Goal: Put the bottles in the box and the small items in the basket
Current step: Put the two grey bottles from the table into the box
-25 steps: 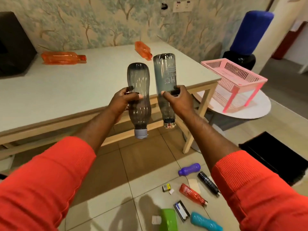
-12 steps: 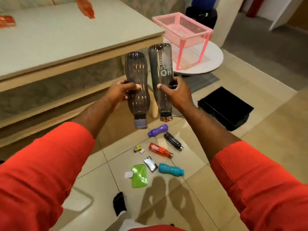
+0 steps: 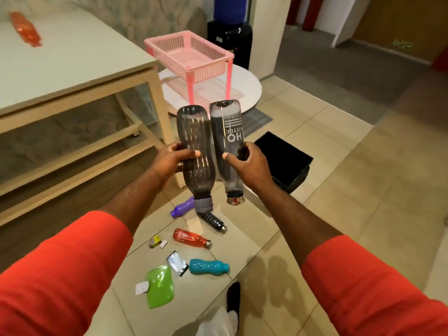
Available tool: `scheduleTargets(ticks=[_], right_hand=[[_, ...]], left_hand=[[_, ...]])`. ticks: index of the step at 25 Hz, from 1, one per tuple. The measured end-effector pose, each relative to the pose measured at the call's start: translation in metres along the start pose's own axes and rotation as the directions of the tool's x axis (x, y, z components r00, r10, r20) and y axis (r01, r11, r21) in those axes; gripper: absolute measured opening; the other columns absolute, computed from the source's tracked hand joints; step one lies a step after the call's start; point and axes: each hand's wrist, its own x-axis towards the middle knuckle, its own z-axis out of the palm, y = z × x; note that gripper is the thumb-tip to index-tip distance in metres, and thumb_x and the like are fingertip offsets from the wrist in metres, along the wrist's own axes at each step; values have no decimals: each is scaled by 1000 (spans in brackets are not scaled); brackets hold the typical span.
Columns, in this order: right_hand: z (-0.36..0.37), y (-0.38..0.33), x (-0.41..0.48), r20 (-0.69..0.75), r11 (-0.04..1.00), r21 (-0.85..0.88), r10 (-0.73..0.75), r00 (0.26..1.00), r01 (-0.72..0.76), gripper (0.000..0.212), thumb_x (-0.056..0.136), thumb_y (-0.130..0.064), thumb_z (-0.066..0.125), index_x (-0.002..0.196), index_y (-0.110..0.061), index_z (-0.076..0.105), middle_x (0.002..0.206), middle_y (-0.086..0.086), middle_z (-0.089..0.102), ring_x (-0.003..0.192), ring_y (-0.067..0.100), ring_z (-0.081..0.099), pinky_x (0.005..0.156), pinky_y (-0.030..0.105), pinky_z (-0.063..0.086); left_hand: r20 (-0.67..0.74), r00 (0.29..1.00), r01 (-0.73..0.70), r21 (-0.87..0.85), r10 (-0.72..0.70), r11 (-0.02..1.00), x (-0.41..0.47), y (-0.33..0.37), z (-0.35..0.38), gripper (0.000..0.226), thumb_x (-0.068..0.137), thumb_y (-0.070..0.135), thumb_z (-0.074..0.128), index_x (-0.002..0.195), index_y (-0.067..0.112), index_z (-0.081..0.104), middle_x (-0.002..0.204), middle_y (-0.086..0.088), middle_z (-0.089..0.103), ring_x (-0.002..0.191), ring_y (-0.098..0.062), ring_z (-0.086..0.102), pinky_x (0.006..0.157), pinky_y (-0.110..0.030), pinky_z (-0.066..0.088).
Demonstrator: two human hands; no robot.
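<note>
My left hand [image 3: 169,161] grips a ribbed smoky grey bottle [image 3: 196,151], held cap down. My right hand [image 3: 247,166] grips a second dark bottle with white lettering [image 3: 228,132], also cap down. Both hang above the floor, left of the open black box [image 3: 288,156]. The pink basket [image 3: 189,54] stands on a round white table [image 3: 247,86] behind. On the tiles below lie a purple bottle [image 3: 181,208], a black patterned bottle [image 3: 213,220], a red bottle [image 3: 190,237], a teal bottle [image 3: 208,266], a green pouch [image 3: 160,284], a silver packet [image 3: 177,261] and a small yellow item [image 3: 154,241].
A large wooden table [image 3: 72,76] fills the left, with an orange bottle [image 3: 25,29] lying on top. A water dispenser [image 3: 230,32] stands behind the round table. My foot in a dark sock [image 3: 234,299] is near the teal bottle.
My view has swung down and right, bringing the box and floor items closer to centre. Both hands still hold their bottles side by side, now lower and nearer the box.
</note>
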Motion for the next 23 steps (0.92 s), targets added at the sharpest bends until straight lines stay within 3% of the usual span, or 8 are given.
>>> scheduleTargets(ticks=[4, 8, 14, 18, 23], right_hand=[[-51, 46, 59, 1, 998, -38, 56, 998, -56, 57, 77, -54, 77, 122, -28, 55, 113, -11, 62, 99, -1, 60, 74, 15, 47], [-109, 77, 123, 7, 995, -43, 95, 995, -94, 50, 81, -47, 79, 118, -40, 47, 106, -22, 58, 95, -9, 56, 73, 10, 44], [-169, 135, 223, 13, 987, -76, 141, 990, -139, 55, 77, -58, 75, 121, -40, 48, 100, -28, 56, 92, -10, 56, 68, 11, 42], [-199, 210, 304, 31, 976, -95, 199, 979, -195, 51, 74, -63, 74, 114, -44, 49, 96, -28, 60, 84, -15, 59, 65, 8, 41], [-226, 323, 400, 132, 936, -134, 343, 930, -326, 50, 69, -65, 74, 109, -46, 50, 99, -25, 63, 89, -9, 61, 69, 14, 43]], left_hand=[[45, 998, 36, -39, -34, 999, 74, -4, 67, 41, 85, 21, 75, 124, 18, 61, 118, -4, 71, 107, -22, 68, 82, -33, 54], [65, 995, 74, -62, -70, 995, 143, 10, 133, 45, 84, 18, 76, 126, 15, 60, 118, -6, 71, 107, -23, 69, 80, -32, 55], [59, 989, 140, -73, -136, 988, 238, 13, 209, 44, 82, 17, 77, 123, 15, 60, 116, -4, 71, 105, -22, 69, 85, -36, 55], [-39, 977, 207, -44, -209, 977, 316, -15, 261, 41, 81, 16, 79, 119, 15, 62, 110, -4, 74, 100, -22, 72, 88, -39, 56], [-177, 907, 375, -77, -383, 924, 409, -66, 338, 45, 78, 15, 83, 119, 15, 65, 103, 0, 76, 90, -16, 73, 68, -25, 56]])
